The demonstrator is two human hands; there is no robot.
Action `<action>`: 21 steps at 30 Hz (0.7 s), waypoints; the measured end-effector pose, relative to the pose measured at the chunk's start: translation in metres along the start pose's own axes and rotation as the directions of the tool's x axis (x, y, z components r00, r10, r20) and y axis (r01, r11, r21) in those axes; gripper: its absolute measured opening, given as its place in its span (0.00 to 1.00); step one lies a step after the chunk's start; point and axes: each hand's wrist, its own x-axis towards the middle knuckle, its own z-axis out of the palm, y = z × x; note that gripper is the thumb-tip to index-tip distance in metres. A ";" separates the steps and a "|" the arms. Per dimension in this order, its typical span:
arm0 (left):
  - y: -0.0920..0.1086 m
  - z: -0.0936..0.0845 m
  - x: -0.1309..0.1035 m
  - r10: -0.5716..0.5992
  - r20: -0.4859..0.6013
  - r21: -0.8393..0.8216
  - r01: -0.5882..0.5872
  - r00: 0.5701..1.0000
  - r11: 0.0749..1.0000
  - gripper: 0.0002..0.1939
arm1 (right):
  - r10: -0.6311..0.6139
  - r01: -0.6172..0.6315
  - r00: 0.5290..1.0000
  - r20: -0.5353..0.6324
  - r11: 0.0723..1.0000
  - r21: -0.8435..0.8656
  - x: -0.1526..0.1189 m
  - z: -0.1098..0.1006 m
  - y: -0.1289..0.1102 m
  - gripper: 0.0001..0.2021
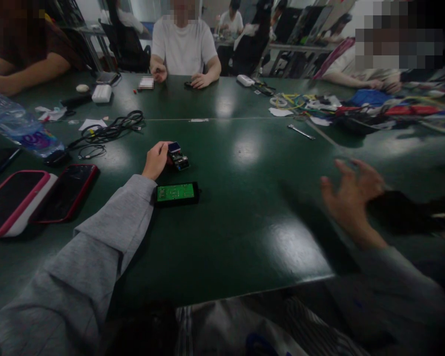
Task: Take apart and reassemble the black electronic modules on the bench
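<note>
My left hand (pixel 157 160) is closed on the edge of a small circuit board (pixel 180 159) with a dark little screen at its top. It is held just above or against the green table; I cannot tell which. Right below it, beside my left cuff, a black case with a green circuit board (pixel 175 192) in it lies flat. Off to the right, my right hand (pixel 350 198) hangs over the table with its fingers spread and slightly blurred, and nothing shows in it. A dark, indistinct object (pixel 404 212) is close by its outer side.
Two phones, one (pixel 13 202) red-rimmed and another (pixel 70 190) in a red case, lie left by a tilted plastic bottle (pixel 25 128) and black cables (pixel 114 128). A wrench (pixel 301 132) and a wire heap (pixel 356 111) lie right. Several people sit around the table.
</note>
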 end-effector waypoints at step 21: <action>0.024 0.002 -0.009 0.027 0.184 -0.142 -0.001 0.983 0.990 0.12 | -0.196 -0.056 0.954 0.228 0.628 0.776 0.101 0.154 -0.220 0.18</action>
